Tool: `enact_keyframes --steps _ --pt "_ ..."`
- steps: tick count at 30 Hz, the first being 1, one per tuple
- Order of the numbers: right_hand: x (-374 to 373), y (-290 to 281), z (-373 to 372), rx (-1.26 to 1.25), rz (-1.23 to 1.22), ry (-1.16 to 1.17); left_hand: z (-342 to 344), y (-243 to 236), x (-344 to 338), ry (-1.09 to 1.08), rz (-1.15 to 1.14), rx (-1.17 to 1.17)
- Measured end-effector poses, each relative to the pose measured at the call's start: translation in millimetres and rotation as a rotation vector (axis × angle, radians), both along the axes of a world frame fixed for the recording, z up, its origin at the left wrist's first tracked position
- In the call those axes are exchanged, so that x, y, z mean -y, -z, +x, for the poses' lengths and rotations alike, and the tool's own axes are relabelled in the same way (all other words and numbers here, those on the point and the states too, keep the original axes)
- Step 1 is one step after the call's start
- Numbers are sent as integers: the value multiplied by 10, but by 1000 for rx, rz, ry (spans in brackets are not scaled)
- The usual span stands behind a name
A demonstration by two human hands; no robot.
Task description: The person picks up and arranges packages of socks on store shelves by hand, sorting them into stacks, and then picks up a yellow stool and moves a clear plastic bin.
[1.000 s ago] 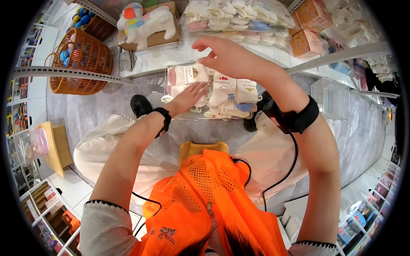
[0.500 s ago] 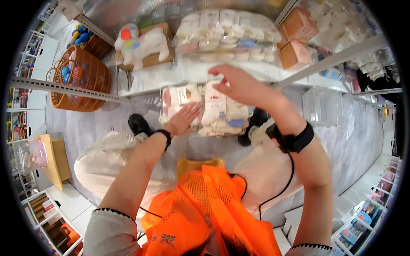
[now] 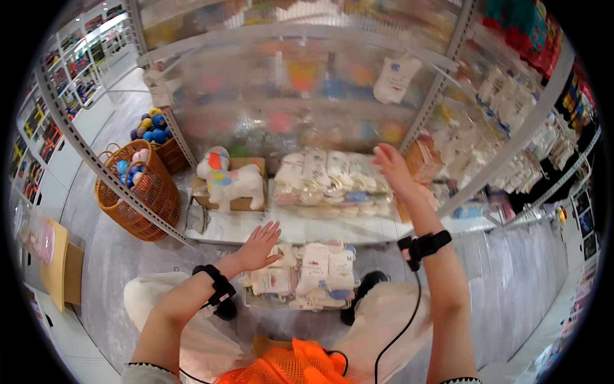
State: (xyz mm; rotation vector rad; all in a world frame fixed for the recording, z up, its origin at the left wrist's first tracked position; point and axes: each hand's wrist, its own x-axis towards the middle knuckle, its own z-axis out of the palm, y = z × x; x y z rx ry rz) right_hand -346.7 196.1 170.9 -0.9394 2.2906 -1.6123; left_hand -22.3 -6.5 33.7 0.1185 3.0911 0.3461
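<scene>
My left hand [image 3: 259,244] is spread open, fingers apart, just above the left end of a clear tray of folded pale socks [image 3: 306,275] near my knees. It holds nothing. My right hand [image 3: 391,166] is raised toward the low shelf, over the right end of a row of packed white socks [image 3: 329,182]. Its fingers are loosely open and I see nothing in them. A black band with a cable sits on each wrist.
A white toy dog [image 3: 231,180] sits on a cardboard box on the shelf. Wicker baskets of coloured balls [image 3: 137,189] stand at the left. Hanging socks [image 3: 505,109] fill the rack at right. Metal shelf posts [image 3: 102,169] frame the unit.
My head has tilted up, showing upper shelves. My right hand rose from the sock tray toward the shelf row. The left hand stays at the tray's left end.
</scene>
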Motion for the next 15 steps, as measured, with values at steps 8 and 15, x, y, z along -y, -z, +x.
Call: enact_keyframes --steps 8,15 --pt "451 -810 -1348 -143 -177 463 74 -1141 529 -304 7 -340" --pt "524 -1174 -1635 -1 -302 139 -92 -1444 991 -126 -243 -180"
